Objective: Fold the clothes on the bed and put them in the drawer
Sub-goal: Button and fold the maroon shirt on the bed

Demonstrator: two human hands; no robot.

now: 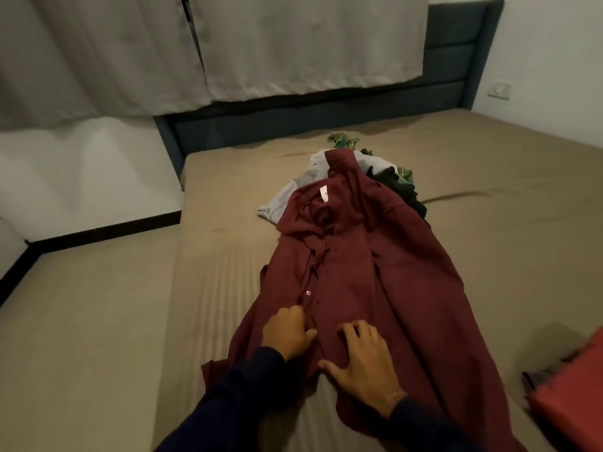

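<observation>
Both of your hands lie on a maroon shirt [368, 275] in the lower middle of the frame, and neither one grips it. Your left hand [287, 331] has its fingers bent and bunched against the cloth just beside the button strip, with the thumb pointing toward the other hand; you cannot tell from this angle whether any fabric is pinched under those fingers. Your right hand [362, 363] is spread flat, fingers apart, pressing the shirt front down, its thumb stretched out to the left. Dark blue sleeves [228, 402] cover both of your forearms, entering from the bottom edge. The shirt lies front up and lengthwise on the bed [489, 223], its collar toward the upper middle of the frame and its hem toward you, with a white label showing inside the neck and one pale button visible on the strip. Its cloth is rumpled and partly open down the front. Beyond the collar, in the middle of the frame, is a small heap of other clothes [375, 171]: something pale grey, something black, and something green. The shirt's upper part overlaps that heap. A red item [577, 396] sits at the lower right edge. A dark headboard [456, 60] and pale curtains [261, 44] fill the top of the frame.
</observation>
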